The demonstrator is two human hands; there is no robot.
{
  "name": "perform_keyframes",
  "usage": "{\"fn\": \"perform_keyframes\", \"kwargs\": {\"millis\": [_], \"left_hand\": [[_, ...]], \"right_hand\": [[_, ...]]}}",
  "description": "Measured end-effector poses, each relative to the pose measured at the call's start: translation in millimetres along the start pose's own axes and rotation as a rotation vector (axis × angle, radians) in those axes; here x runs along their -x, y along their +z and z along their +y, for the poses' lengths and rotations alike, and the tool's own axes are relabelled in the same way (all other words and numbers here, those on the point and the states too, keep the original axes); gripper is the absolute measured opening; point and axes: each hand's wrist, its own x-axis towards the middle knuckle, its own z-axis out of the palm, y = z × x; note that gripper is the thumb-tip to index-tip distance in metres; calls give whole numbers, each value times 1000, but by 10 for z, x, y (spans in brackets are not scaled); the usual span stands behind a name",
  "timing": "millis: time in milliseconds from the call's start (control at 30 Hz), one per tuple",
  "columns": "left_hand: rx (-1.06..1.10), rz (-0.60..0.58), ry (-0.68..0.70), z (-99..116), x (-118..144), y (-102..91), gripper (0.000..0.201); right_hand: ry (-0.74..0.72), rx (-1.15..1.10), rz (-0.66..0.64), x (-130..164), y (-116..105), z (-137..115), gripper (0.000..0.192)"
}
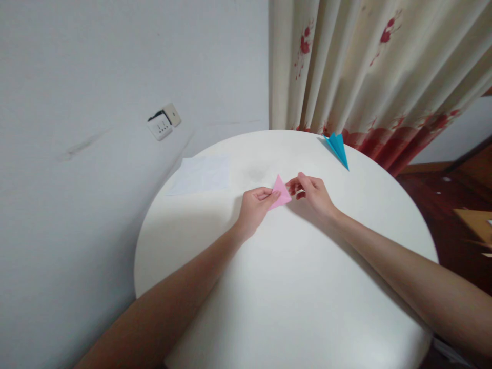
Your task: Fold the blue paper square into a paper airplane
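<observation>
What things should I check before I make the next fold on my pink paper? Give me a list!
1. Left hand pinches the pink paper: ok.
2. Right hand touches the paper's other edge: ok.
3. Pink paper already folded into a triangle: ok.
4. Creases sharp and corners lined up: cannot tell.
5. White table bare under the hands: ok.
6. Blue folded paper and white sheet lie away from the hands: ok.
</observation>
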Motion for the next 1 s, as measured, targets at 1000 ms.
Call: {"fn": "perform_keyframes", "kwargs": {"millis": [1000], "left_hand": [[-166,-182,1,42,-17,-16,55]], "right_hand": [[-97,176,-129,127,125,5,48]]}}
